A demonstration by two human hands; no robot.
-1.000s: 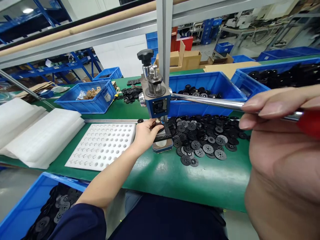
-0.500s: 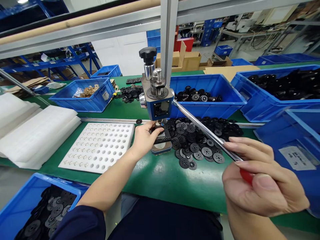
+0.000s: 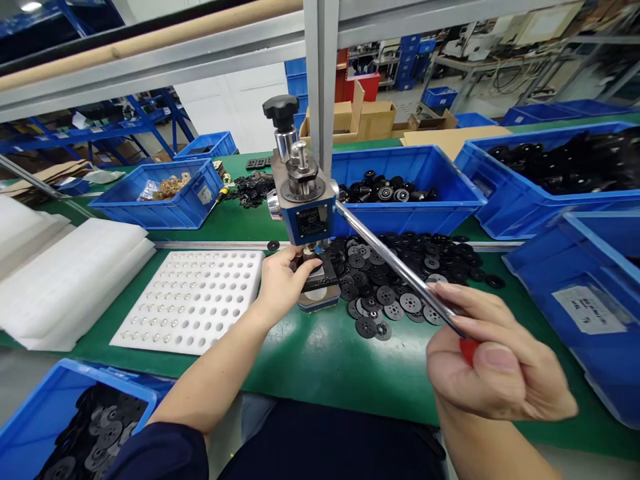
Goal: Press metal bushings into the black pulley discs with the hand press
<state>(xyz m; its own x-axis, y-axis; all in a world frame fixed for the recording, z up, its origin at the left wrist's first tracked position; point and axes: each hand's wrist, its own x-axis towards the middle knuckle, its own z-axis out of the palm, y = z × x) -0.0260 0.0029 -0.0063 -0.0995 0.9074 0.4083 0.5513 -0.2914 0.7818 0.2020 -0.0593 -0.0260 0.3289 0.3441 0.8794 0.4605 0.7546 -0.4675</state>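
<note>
A small blue hand press (image 3: pixel 306 217) stands on the green bench. My left hand (image 3: pixel 283 280) reaches to its base plate (image 3: pixel 320 293), fingers pinched on a small part under the ram; the part itself is hidden. My right hand (image 3: pixel 493 363) is closed around the red grip (image 3: pixel 467 348) of the press's long metal lever (image 3: pixel 390 263), which slopes down to the right. A pile of black round discs (image 3: pixel 400 280) lies just right of the press.
A white foam tray with holes (image 3: pixel 193 300) lies left of the press, stacked white foam sheets (image 3: pixel 70 273) beyond it. Blue bins hold black parts behind (image 3: pixel 400 193), at right (image 3: pixel 550 173) and at lower left (image 3: pixel 65 427). Another blue bin (image 3: pixel 595 293) stands near right.
My right hand has pulled the lever down from nearly level to a steep downward slope. My left hand has stayed at the press base.
</note>
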